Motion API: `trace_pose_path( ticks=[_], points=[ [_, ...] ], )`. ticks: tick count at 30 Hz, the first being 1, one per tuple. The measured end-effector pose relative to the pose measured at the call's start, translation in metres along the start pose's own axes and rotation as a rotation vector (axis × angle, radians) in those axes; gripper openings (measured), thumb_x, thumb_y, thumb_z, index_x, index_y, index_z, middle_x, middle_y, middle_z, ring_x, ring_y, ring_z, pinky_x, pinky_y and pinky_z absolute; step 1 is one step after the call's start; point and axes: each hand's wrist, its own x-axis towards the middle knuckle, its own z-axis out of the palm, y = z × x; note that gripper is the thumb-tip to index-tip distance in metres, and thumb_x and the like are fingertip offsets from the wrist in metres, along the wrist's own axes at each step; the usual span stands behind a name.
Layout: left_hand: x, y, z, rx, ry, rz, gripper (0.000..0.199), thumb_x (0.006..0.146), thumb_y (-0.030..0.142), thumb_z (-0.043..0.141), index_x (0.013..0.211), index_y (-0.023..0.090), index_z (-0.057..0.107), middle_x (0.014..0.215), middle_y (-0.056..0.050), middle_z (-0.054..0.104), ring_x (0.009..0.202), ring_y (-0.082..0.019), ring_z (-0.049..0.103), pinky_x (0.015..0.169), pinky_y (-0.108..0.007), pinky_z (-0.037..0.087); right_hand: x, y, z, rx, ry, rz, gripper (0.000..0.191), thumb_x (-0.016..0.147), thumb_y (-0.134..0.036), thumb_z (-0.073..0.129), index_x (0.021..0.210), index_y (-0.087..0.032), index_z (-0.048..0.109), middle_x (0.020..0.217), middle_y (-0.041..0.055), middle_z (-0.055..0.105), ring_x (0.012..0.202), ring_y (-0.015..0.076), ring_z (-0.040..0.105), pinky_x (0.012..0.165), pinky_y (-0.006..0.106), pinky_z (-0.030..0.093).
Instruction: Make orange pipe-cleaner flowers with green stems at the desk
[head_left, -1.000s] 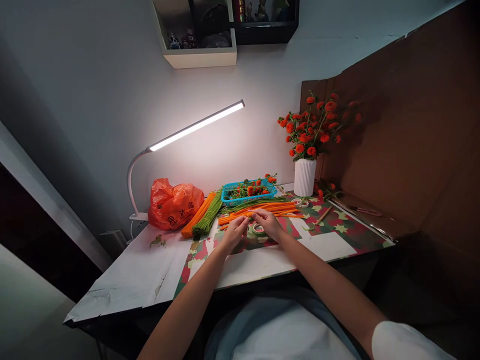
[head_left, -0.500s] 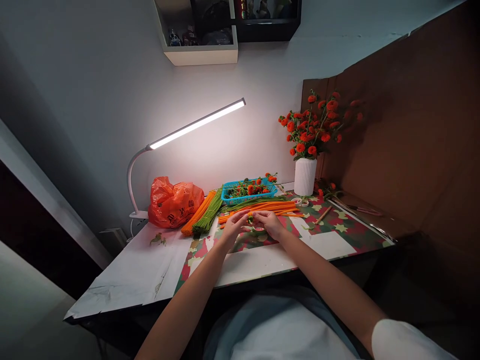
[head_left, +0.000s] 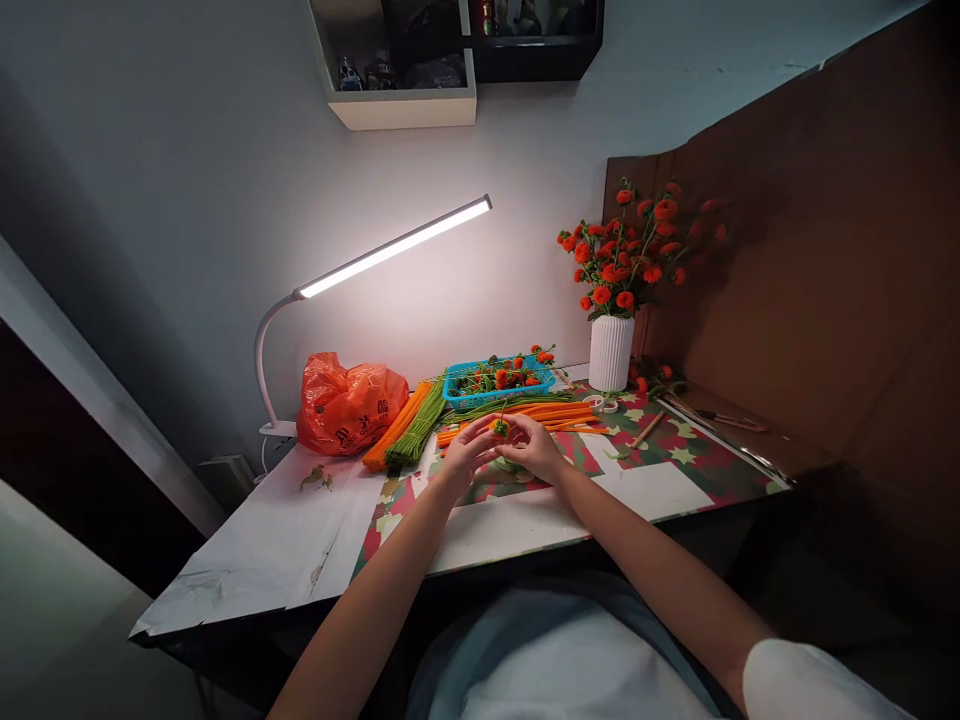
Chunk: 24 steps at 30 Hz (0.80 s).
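Between my two hands is a small orange pipe-cleaner flower [head_left: 500, 427] with a green base and a thin stem pointing up. My left hand [head_left: 466, 452] grips it from the left with fingers curled. From the other side, the fingers of my right hand [head_left: 531, 448] close on the same flower. Just behind the hands lie loose orange pipe cleaners [head_left: 559, 412] with green ones [head_left: 480, 410] beyond them. A blue basket [head_left: 495, 398] holding several small orange flowers on green stems stands farther back.
A red plastic bag [head_left: 349, 405] and bundles of orange [head_left: 397, 425] and green pipe cleaners [head_left: 417, 428] are at left, near a lit clamp lamp [head_left: 394, 248]. At right stand a white ribbed vase [head_left: 610, 355] of orange flowers, a tape roll [head_left: 604, 403], a stick [head_left: 647, 430] and pliers [head_left: 731, 420].
The flower has turned between my fingers, so its stem now points up and more of its orange and green shows. Both hands have shifted only slightly.
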Motion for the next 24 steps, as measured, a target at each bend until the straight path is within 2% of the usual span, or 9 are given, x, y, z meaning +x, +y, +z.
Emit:
trace_pose_path(
  ticks=[5, 8, 11, 14, 19, 24],
  points=[
    [0.001, -0.001, -0.001, 0.018, 0.033, -0.028, 0.029, 0.067, 0.019, 0.076, 0.095, 0.014, 0.071, 0.087, -0.007, 0.073, 0.072, -0.015, 0.068, 0.072, -0.026, 0.054, 0.001, 0.004, 0.0, -0.136, 0.046, -0.158, 0.037, 0.074, -0.035, 0.07, 0.109, -0.023, 0.069, 0.089, 0.0043, 0.061, 0.077, 0.0156, 0.056, 0.069, 0.03, 0.048],
    [0.001, -0.002, 0.0, -0.011, 0.062, -0.039, 0.02, 0.069, 0.022, 0.077, 0.087, 0.013, 0.072, 0.083, -0.008, 0.073, 0.07, -0.014, 0.067, 0.072, -0.026, 0.054, 0.002, 0.004, 0.0, -0.148, 0.004, -0.194, 0.039, 0.078, -0.037, 0.066, 0.115, -0.025, 0.067, 0.093, 0.0048, 0.06, 0.083, 0.0168, 0.056, 0.071, 0.03, 0.048],
    [0.002, -0.004, 0.0, -0.068, 0.078, -0.042, 0.02, 0.066, 0.018, 0.08, 0.084, 0.013, 0.071, 0.079, -0.005, 0.072, 0.067, -0.011, 0.065, 0.071, -0.023, 0.054, 0.001, 0.001, 0.002, -0.183, -0.02, -0.176, 0.048, 0.078, -0.038, 0.068, 0.124, -0.025, 0.061, 0.099, 0.0056, 0.06, 0.09, 0.0188, 0.056, 0.079, 0.033, 0.047],
    [0.004, -0.008, 0.0, -0.111, 0.1, -0.028, 0.024, 0.063, 0.014, 0.081, 0.084, 0.014, 0.071, 0.081, -0.003, 0.071, 0.068, -0.009, 0.064, 0.075, -0.023, 0.053, 0.0, -0.002, 0.005, -0.196, 0.018, -0.123, 0.054, 0.075, -0.04, 0.07, 0.126, -0.025, 0.06, 0.105, 0.0071, 0.062, 0.097, 0.0219, 0.057, 0.087, 0.036, 0.046],
    [0.007, -0.013, -0.003, -0.138, 0.107, 0.0, 0.027, 0.058, 0.01, 0.082, 0.081, 0.014, 0.07, 0.079, -0.003, 0.071, 0.069, -0.01, 0.065, 0.082, -0.027, 0.053, -0.002, 0.0, 0.009, -0.099, 0.012, -0.009, 0.049, 0.075, -0.043, 0.069, 0.12, -0.026, 0.064, 0.112, 0.0078, 0.065, 0.105, 0.0259, 0.057, 0.086, 0.038, 0.049],
    [0.005, -0.012, 0.0, -0.167, 0.103, -0.006, 0.027, 0.059, 0.011, 0.082, 0.082, 0.015, 0.07, 0.082, -0.003, 0.071, 0.071, -0.01, 0.065, 0.081, -0.026, 0.053, -0.002, 0.003, 0.008, -0.131, 0.0, -0.018, 0.047, 0.079, -0.041, 0.065, 0.123, -0.024, 0.062, 0.11, 0.0083, 0.067, 0.102, 0.0254, 0.059, 0.089, 0.04, 0.046]
  ],
)
